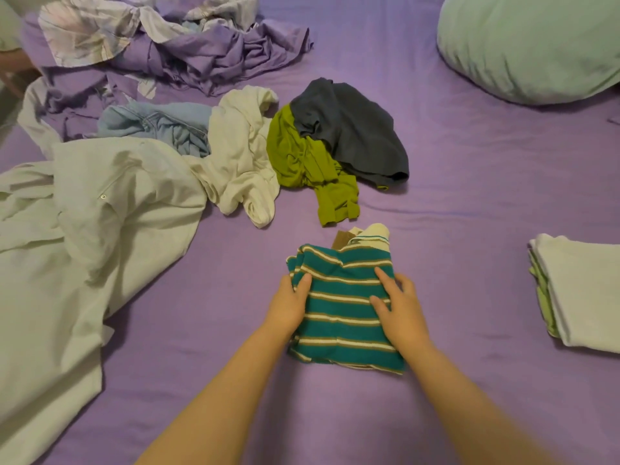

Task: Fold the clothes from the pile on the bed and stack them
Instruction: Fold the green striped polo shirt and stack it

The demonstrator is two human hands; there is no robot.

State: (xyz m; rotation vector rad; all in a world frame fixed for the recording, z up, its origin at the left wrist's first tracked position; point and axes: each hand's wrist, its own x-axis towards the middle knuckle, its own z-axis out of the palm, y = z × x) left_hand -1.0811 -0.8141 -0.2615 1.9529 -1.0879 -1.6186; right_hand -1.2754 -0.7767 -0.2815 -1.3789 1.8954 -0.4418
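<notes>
Task partly done, I judge. A small stack [580,293] of folded pale garments lies at the bed's [469,162] right edge. The striped teal shirt [342,310] sits near the bed's front edge, folded to a compact block, collar at its far end. My left hand [291,305] holds its left side, fingers curled round the edge; my right hand [399,307] presses flat on its right side, fingers spread. Left to fold: dark blue garment [352,129], olive one [302,159], cream one [241,156], denim [157,125], large pale shirt [100,213], toward the left edge. Striped shirt not yet stacked.
</notes>
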